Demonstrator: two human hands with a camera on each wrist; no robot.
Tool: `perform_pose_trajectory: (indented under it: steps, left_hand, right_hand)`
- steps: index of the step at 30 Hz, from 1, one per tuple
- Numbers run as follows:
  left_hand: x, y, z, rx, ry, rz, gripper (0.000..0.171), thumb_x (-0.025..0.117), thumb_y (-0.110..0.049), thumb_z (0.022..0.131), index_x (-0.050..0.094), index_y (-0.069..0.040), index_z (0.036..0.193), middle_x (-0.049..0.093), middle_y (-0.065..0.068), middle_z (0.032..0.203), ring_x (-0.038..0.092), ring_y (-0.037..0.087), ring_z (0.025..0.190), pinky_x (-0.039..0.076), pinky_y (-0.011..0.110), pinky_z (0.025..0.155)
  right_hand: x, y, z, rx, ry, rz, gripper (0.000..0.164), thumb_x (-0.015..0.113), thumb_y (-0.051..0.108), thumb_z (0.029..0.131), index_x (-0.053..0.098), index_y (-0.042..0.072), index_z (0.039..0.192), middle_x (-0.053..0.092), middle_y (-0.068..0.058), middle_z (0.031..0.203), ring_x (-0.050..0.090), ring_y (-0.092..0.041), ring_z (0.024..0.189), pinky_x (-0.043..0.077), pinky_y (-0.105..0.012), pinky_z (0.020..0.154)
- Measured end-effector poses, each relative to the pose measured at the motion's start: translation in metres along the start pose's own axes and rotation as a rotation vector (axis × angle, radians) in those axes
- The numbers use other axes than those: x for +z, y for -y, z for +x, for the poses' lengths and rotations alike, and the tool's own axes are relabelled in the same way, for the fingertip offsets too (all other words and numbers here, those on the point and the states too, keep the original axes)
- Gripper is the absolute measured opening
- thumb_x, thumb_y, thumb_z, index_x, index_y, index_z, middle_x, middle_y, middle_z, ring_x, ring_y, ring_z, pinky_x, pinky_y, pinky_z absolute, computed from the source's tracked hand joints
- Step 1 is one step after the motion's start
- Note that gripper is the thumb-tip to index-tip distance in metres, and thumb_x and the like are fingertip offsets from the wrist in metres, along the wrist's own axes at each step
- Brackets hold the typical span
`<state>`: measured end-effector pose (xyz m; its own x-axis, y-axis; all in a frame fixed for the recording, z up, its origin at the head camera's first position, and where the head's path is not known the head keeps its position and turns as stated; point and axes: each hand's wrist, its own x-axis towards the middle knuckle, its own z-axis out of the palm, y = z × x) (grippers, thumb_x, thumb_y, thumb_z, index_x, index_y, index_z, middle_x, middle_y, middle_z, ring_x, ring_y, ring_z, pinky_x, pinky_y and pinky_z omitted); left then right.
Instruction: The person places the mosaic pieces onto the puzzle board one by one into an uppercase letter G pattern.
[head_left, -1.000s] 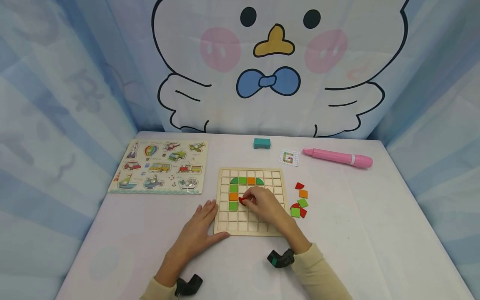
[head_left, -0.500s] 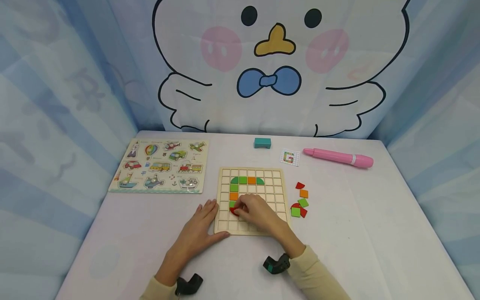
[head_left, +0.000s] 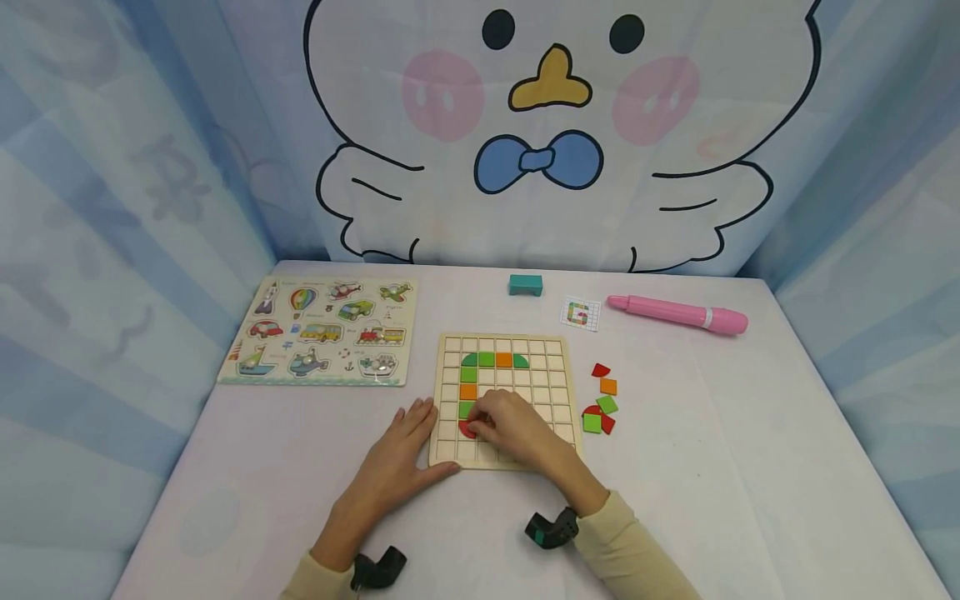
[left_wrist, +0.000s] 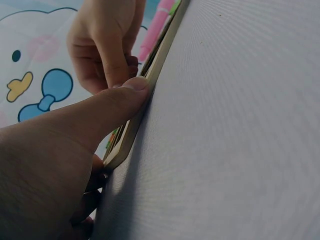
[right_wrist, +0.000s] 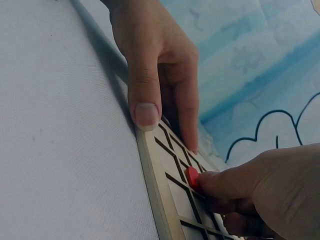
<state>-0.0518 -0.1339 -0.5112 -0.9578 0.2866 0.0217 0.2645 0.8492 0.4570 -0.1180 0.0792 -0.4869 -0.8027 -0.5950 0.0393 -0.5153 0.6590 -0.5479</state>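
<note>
A wooden grid board (head_left: pixel 487 454) lies on the table before me. Green and orange tiles make a row on it, with a green quarter-round (head_left: pixel 521 361) at the right end, and a column runs down the left to a green square (head_left: pixel 466 409). Just below that square, my right hand (head_left: pixel 517 425) pinches a red quarter-round tile (right_wrist: pixel 192 177) at a grid cell, thumb and fingertips partly covering it. My left hand (head_left: pixel 397 458) rests against the board's left side, fingers spread, its thumb on the near edge in the left wrist view.
Right of the board lie several loose red, orange (head_left: pixel 608 387) and green tiles (head_left: pixel 592 423). Farther back are a small pattern card (head_left: pixel 581 313), a teal block (head_left: pixel 525 286) and a pink pen-shaped object (head_left: pixel 675 315). A picture puzzle (head_left: pixel 318 333) lies at the left.
My right hand has carried the red tile left and toward me, from the board's middle to the foot of the column, and the tile has turned slightly. My left hand stays in place.
</note>
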Motion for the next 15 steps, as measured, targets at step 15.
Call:
perform_pose_trajectory:
  steps: [15]
  left_hand:
    - [0.0,0.0001,0.0001,0.0,0.005,-0.011,0.094,0.072,-0.062,0.082,0.044,-0.004,0.151,0.039,0.009,0.161,0.032,0.025,0.152,0.025,0.044,0.128]
  right_hand:
    - [0.0004,0.0029,-0.0016,0.02,0.006,-0.022,0.016,0.076,0.027,0.09,0.073,0.012,0.094,0.07,0.005,0.088,0.061,-0.006,0.081,0.056,-0.021,0.074]
